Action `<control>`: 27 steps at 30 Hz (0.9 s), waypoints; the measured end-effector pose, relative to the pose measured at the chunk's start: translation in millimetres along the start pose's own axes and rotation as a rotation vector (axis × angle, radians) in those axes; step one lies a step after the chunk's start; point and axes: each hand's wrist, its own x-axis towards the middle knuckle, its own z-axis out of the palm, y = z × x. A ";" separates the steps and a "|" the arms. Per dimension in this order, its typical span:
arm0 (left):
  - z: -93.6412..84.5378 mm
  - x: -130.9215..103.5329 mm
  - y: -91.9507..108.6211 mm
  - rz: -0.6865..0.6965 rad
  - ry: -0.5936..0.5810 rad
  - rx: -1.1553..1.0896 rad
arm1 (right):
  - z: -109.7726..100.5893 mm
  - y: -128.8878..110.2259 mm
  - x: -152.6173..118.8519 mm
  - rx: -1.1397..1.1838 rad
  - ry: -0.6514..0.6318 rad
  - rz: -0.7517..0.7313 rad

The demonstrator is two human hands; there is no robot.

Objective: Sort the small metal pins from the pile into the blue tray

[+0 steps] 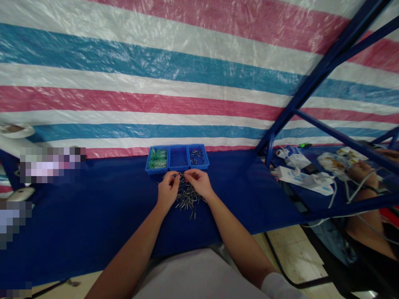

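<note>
My left hand [167, 190] and my right hand [200, 182] are close together above a pile of thin metal pins [188, 199] on the blue table. Thumb and forefinger of each hand are pinched, the fingertips nearly meeting. Something small and dark seems to be between them, too small to name. Just beyond my fingers is a blue three-part bin [178, 167]. Green items in clear wrapping [158, 158] fill its left compartment. A few thin pieces lie in the middle one, and several short metal pieces [196, 158] in the right one. My hands partly cover the pile.
The blue tabletop [118, 207] runs to a striped plastic sheet [174, 95] behind. A blue metal frame [299, 95] rises at right. Past it are a white power strip [304, 179], cables, bags and another person's hand [363, 172]. A blurred-out patch is at far left.
</note>
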 end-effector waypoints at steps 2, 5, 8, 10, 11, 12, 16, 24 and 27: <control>-0.3 -0.1 0.5 0.000 0.002 0.002 | 0.1 0.1 -0.1 0.001 0.000 -0.005; -0.5 0.1 0.7 -0.007 0.002 0.001 | 0.3 -0.4 -0.4 0.007 -0.002 -0.006; 0.0 0.3 -0.4 -0.006 0.002 0.000 | 0.4 -1.6 -0.9 0.012 -0.005 -0.003; 0.2 0.3 -1.2 -0.005 0.005 0.007 | 0.4 -2.3 -1.2 0.015 -0.003 0.000; 0.3 0.3 -1.5 -0.004 0.006 0.010 | 0.3 -2.4 -1.3 0.014 -0.002 0.002; 0.2 0.3 -1.6 -0.002 0.004 0.012 | 0.2 -2.4 -1.3 0.012 -0.003 0.002; 0.2 0.3 -1.9 0.001 0.000 0.009 | -0.5 0.1 -0.6 -0.002 -0.002 -0.001; 1.5 0.2 -5.5 -0.017 0.000 0.011 | -0.8 1.5 -0.2 0.002 -0.008 -0.012; 1.2 0.1 -4.9 -0.015 0.003 0.006 | -0.4 0.1 -0.5 0.005 -0.008 -0.012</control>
